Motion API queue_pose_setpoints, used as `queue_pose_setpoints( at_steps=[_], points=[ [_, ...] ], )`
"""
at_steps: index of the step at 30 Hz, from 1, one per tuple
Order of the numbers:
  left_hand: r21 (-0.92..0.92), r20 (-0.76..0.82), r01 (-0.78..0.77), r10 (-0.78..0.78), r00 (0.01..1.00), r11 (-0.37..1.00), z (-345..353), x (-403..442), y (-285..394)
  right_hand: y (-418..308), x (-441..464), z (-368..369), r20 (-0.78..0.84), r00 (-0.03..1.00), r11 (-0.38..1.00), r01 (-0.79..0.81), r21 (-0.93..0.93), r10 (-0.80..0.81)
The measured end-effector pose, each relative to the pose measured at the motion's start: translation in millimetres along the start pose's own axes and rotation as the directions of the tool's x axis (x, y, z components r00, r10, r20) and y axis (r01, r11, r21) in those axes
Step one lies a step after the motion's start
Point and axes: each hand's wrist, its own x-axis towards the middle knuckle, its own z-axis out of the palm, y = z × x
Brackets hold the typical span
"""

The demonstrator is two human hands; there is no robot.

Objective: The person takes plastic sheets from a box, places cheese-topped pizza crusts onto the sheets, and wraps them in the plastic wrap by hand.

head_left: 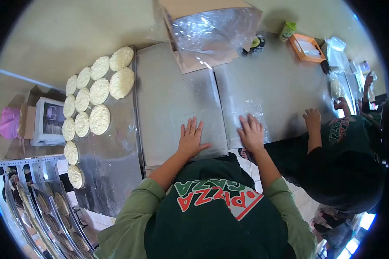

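Observation:
My left hand point(192, 137) lies flat on the metal table point(173, 90), fingers spread, with a ring on one finger. Resting palm down to its right, my right hand point(251, 134) has its fingers apart at the near edge of a shiny clear plastic film or bag point(257, 113). The film's outline is hard to make out against the steel. Neither hand grips anything. At the far side of the table stands an open cardboard box point(207, 6) with clear plastic packaging point(212, 30) spilling from it.
Several round pizza bases point(99, 119) with pale topping sit on the table's left section. A rack point(34, 166) holds trays at lower left. An orange tray point(307, 48) and green cup point(288, 31) stand at far right. A co-worker's hand point(312, 121) is close on the right.

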Motion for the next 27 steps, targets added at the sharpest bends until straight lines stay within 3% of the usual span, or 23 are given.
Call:
queue_pose_setpoints(
  at_steps=[1,3,6,8,9,10,11,12,13,14,15,18,21,24,27],
  points=[
    [0.03,0.065,0.0,-0.002,0.998,1.0,-10.0,-3.8,0.1,5.7,-5.2,9.4,-0.036,0.999,0.995,-0.018,-0.093,0.015],
    [0.1,0.181,0.014,-0.032,0.983,0.995,-43.2,-7.3,2.6,13.4,-3.3,8.7,0.078,0.995,0.998,-0.061,0.009,0.06],
    [0.123,0.138,0.047,-0.064,0.988,0.991,-71.9,-28.8,-23.2,12.4,4.2,-7.6,0.136,0.988,0.991,-0.08,0.107,0.065],
    [-0.075,-0.273,0.231,-0.243,0.931,0.97,-84.5,-51.6,-74.9,21.3,4.8,-0.2,-0.049,0.999,0.992,0.026,0.121,-0.02],
    [-0.184,-0.452,0.267,-0.323,0.832,0.946,-86.8,-61.6,-104.0,14.5,5.3,-8.5,-0.081,0.997,0.993,0.015,0.119,-0.006],
    [-0.416,-0.562,0.388,-0.568,0.602,0.822,-92.7,-75.2,-139.4,5.7,5.9,-12.1,-0.076,0.996,0.995,-0.042,0.093,0.049],
    [-0.643,-0.57,0.402,-0.758,0.316,0.651,-98.2,-91.4,-183.7,5.3,5.9,-7.3,-0.066,0.996,0.993,-0.051,0.103,0.058],
    [-0.856,-0.502,0.107,-0.863,0.058,0.505,-92.1,-109.9,-244.7,5.3,8.0,-2.2,0.051,0.989,0.964,-0.145,0.222,0.137],
    [-0.954,-0.202,-0.22,-0.979,-0.026,0.203,-119.2,-124.7,-268.5,1.9,10.1,3.4,0.175,0.963,0.912,-0.254,0.322,0.206],
    [-0.936,-0.032,-0.349,-0.999,-0.041,0.044,-135.7,-136.5,-289.4,-1.7,10.6,8.9,0.148,0.967,0.929,-0.241,0.282,0.206],
    [-0.875,0.143,-0.471,-0.989,-0.03,-0.113,-146.9,-142.2,-307.4,-4.2,13.4,11.8,0.121,0.971,0.943,-0.231,0.238,0.207],
    [-0.613,0.353,-0.658,-0.897,0.267,-0.437,-179.2,-148.3,-326.5,-13.3,15.9,7.3,0.106,0.976,0.968,-0.206,0.144,0.192],
    [-0.701,0.311,-0.537,-0.878,0.363,-0.47,-177.1,-145.9,-341.7,-13.0,21.0,5.0,0.147,0.969,0.963,-0.222,0.154,0.199],
    [-0.668,0.128,-0.629,-0.894,0.429,-0.398,-169.2,-125.1,-350.3,-11.3,20.3,9.7,0.154,0.968,0.969,-0.215,0.121,0.196],
    [-0.564,-0.158,-0.679,-0.747,0.646,-0.469,-163.5,-106.8,-327.1,-9.1,19.6,10.2,0.13,0.97,0.966,-0.22,0.132,0.203]
  ],
)
